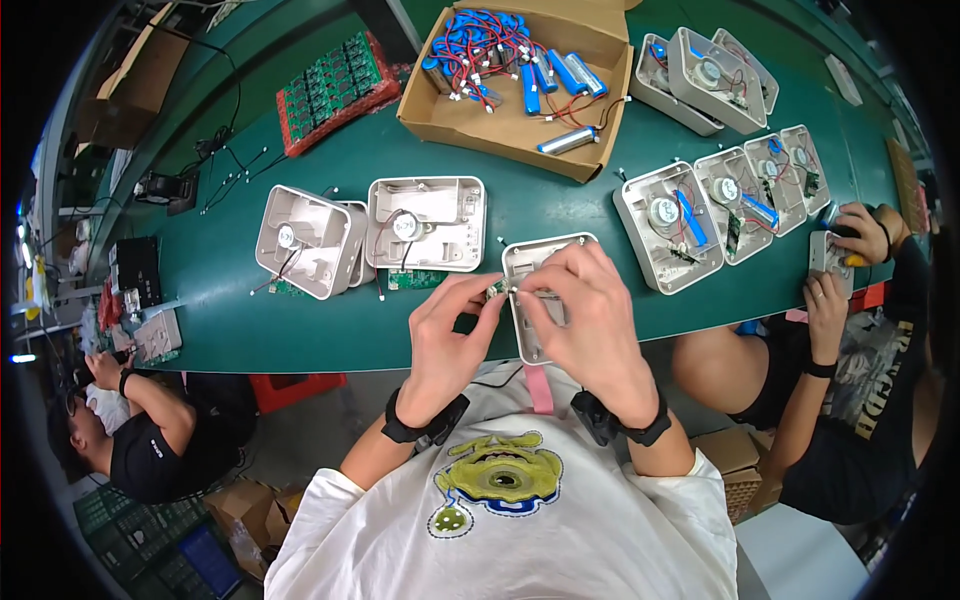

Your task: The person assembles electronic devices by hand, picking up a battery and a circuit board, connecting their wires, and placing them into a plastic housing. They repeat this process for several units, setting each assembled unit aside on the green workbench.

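Between thumb and fingers, my left hand (450, 325) pinches a small green circuit board (496, 289). My right hand (592, 320) is closed on a tiny white wire connector (514, 290), right against the board's edge. Both hands are over an open light-grey plastic housing (528, 347) near the table's front edge; my right hand hides much of its inside. Left of it lies another grey housing (462, 228) with a round speaker (407, 226) and thin wires. A green board (418, 280) pokes out under that housing.
Stacked grey housings (315, 272) stand at left. A carton (500, 132) of blue batteries and a green board stack (333, 88) are behind. At right, several housings (660, 270) hold speakers and batteries. Co-workers' hands work at right (828, 305) and left (104, 370).
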`<state>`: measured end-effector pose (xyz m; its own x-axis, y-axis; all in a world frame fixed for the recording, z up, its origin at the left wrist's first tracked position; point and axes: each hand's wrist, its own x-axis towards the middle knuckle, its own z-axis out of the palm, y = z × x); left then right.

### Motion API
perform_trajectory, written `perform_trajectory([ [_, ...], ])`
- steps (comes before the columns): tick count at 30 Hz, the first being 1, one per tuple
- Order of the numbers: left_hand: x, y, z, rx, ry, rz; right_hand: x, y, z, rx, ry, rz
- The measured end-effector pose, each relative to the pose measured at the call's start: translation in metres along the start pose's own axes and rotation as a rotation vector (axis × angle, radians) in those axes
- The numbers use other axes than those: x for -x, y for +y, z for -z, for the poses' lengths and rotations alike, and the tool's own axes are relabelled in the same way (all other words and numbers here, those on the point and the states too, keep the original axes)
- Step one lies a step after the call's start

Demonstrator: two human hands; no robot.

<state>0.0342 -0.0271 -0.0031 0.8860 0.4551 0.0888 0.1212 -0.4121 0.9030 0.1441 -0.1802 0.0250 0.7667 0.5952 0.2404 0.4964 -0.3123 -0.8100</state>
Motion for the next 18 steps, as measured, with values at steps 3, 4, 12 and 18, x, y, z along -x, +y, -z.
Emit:
perform_trajectory([
  [3,0.001,0.000,-0.002,0.009,0.011,0.000,0.002,0.001,-0.011,0.128,0.014,0.079],
  [4,0.001,0.000,-0.002,0.012,0.017,-0.002,0.002,0.002,-0.013,0.121,0.013,0.067],
  [12,0.000,0.003,0.000,0.002,0.016,-0.049,0.001,-0.003,-0.013,0.127,0.004,0.023],
  [18,0.002,-0.002,-0.003,0.019,0.040,-0.077,0.003,-0.005,-0.013,0.161,-0.008,-0.002],
])
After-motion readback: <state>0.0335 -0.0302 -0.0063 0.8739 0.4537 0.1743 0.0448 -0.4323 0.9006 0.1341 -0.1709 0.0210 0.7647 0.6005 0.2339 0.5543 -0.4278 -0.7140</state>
